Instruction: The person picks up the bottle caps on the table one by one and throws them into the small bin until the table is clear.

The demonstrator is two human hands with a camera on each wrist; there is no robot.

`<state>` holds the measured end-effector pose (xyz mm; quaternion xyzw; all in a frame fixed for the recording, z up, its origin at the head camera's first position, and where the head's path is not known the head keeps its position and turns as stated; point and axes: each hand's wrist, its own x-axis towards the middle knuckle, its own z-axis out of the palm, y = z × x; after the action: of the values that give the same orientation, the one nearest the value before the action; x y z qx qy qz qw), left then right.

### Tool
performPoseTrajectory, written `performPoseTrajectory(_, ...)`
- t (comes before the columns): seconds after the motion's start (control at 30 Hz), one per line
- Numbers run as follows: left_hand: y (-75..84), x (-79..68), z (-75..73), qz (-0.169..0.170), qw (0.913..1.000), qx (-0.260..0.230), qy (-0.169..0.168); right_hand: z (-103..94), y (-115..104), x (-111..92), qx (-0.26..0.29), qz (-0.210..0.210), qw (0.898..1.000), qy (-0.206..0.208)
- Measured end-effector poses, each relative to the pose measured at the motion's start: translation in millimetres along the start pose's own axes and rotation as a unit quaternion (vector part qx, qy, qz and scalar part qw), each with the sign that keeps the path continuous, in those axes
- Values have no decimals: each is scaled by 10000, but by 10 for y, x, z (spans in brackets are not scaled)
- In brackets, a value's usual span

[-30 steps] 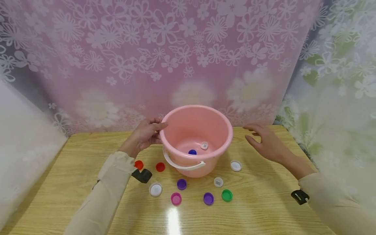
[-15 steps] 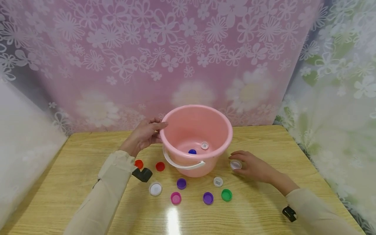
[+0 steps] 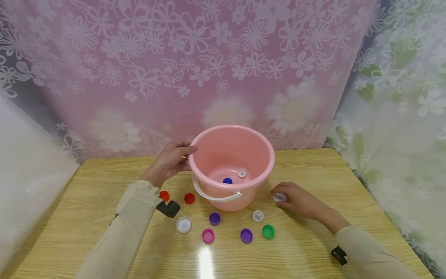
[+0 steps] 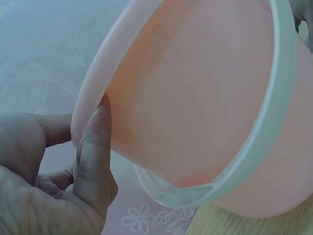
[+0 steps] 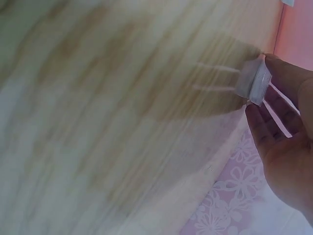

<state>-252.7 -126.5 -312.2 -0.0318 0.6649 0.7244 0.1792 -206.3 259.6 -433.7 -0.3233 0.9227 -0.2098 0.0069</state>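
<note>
The right hand [image 3: 297, 199], the nearer one, pinches the round white plastic cap [image 3: 280, 197] between thumb and fingers at the wood-grain table [image 3: 306, 248], just right of the pink plastic bucket [image 3: 233, 151]; the left hand [image 3: 171, 161] clamps the bucket's left rim.

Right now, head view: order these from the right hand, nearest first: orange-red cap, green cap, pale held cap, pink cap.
1. Pale cap: pinched in the right hand.
2. Green cap: left of that hand, toward the person.
3. Pink cap: farther left.
4. Orange-red cap: farthest left, beside the left sleeve.
</note>
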Motion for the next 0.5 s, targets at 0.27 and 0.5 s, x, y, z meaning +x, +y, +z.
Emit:
performPoseTrajectory(0.27, -28, 16, -13, -29, 9999, -93, -41, 1, -14, -25, -134, -33, 9999, -40)
performPoseTrajectory(0.5, -40, 27, -13, 29, 9999, -148, -8, 11, 6, -11, -209, -112, 9997, -1)
